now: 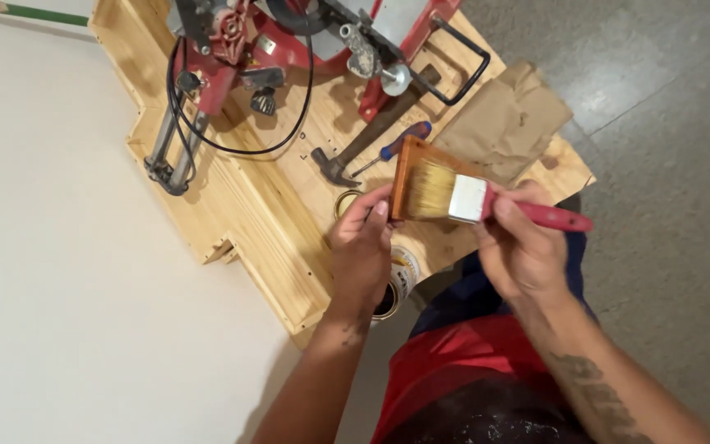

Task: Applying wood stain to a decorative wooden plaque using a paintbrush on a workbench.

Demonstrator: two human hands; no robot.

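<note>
I have my right hand (518, 247) closed around the red handle of a wide flat paintbrush with pale bristles and a metal ferrule (463, 200), holding it level above the near edge of the light pine workbench (277, 222). My left hand (361, 247) pinches the near end of a thin orange-brown stained wooden slat (401, 177) between fingertips and thumb, standing it on edge so the bristles press flat against its right face. Just below my left wrist sits an open round tin with a pale label (396, 284), partly hidden, so I cannot tell how full it is.

Farther along the bench lie a claw hammer with a dark wooden handle (367, 136) and a blue-handled screwdriver (394, 148), with crumpled brown paper (507, 119) to the right and a red mitre saw with a looping black cable (273, 49) at the far end.

As I judge it, the slat is held only by a light pinch, so brush pressure could twist it loose onto the hammer. The tin stands close under my left forearm; a dropped elbow might tip it off the bench edge
</note>
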